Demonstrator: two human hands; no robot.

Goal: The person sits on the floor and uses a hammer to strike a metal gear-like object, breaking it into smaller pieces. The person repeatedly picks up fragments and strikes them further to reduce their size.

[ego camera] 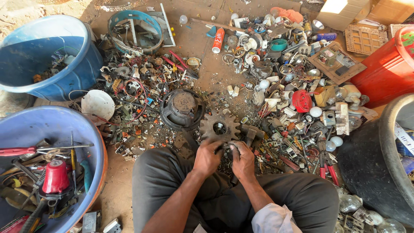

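While seated on the floor, both hands clenched on one small dark metal part: left hand, right hand. Held near the lap, just near of a rusty toothed gear; round speaker left of that.

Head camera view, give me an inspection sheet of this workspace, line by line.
Surface: brown ground sheet, littered with scrap.
Job's things: small grey metal part held between both hands, over the lap; toothed gear just beyond.
Clutter: round black speaker, bulbs, red pliers, white dome.
Hands: left hand and right hand both closed on the part.
Cables: thin wires tangled in the scrap pile.
Surroundings: blue tubs, red bin, black tyre.
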